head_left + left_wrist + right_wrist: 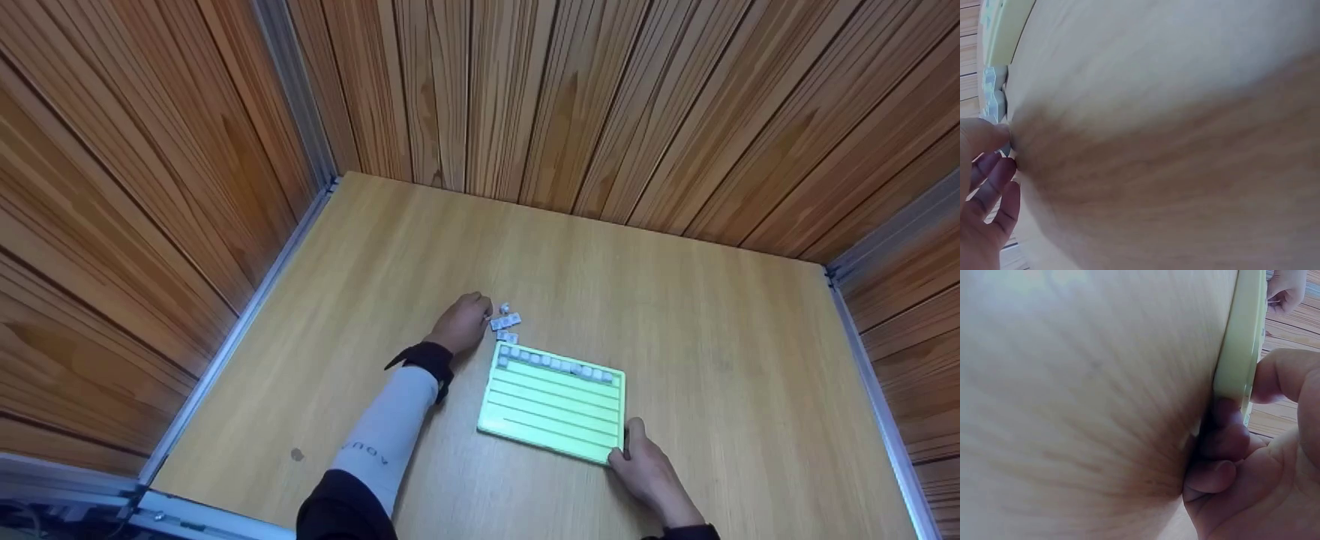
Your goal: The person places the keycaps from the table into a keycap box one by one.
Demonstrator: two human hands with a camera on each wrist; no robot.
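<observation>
A light green tray (555,412) with ridged rows lies on the table. Small white blocks (555,364) fill most of its far row, and one sits below at the left end. Just past its far left corner, several loose white blocks (505,322) lie on the wood. My left hand (461,322) is beside them, its thumb and fingers pinching a small block (1006,149) mostly hidden by the fingertips. My right hand (649,469) grips the tray's near right corner, thumb over the rim (1238,343) and fingers curled against the side and underneath.
The wooden table (712,360) is bounded by plank walls (517,97) at the back and sides. Metal rails (247,322) run along the table's side edges. A small dark spot (297,454) marks the surface at the near left.
</observation>
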